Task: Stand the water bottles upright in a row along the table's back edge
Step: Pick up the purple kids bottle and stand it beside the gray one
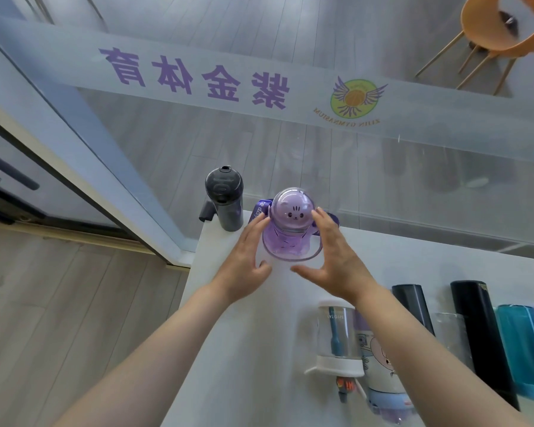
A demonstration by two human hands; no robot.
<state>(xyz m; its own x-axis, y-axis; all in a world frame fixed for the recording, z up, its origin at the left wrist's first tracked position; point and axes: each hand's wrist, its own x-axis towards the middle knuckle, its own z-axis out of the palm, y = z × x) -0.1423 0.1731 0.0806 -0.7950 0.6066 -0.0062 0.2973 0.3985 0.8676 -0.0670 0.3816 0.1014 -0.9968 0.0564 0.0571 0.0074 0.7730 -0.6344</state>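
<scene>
Both hands, left [247, 260] and right [330, 257], flank the upright translucent purple dome-lidded bottle [290, 229], grip released, fingers straight.

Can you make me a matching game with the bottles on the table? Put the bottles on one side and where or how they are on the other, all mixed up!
Things:
1. grey bottle
2. purple bottle
3. clear bottle
4. black bottle

How they are:
A. lying down near the front, with a white lid
B. standing at the back left corner
C. standing between the left hand and right hand
D. lying down, long and dark, at the right

Pairs: 1-B, 2-C, 3-A, 4-D
</scene>
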